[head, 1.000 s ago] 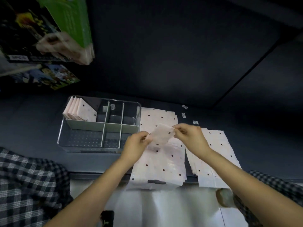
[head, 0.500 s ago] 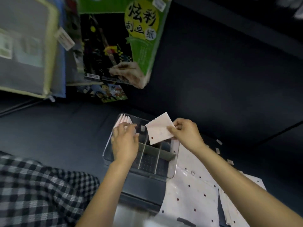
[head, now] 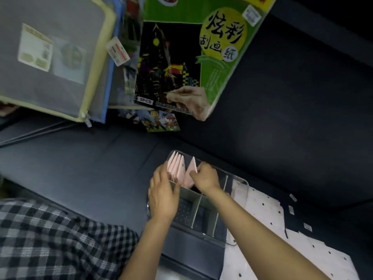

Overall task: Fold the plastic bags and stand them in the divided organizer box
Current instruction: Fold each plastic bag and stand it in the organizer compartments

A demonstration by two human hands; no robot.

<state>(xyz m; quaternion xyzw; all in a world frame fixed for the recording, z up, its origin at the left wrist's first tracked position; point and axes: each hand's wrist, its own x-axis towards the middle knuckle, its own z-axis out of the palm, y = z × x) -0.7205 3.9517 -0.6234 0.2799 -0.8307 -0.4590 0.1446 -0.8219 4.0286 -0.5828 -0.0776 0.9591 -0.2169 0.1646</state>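
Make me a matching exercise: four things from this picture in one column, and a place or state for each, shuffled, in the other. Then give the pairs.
Things
1. left hand
2. right hand
3. unfolded dotted bags
4. green scratch-paper pack

Places or states
A. lying flat, right of the organizer box
B. pinching a folded bag that goes into the box
C. behind the box, propped up
D. fingers against the row of folded bags standing in the box

Pairs: 1-D, 2-B, 3-A, 4-C
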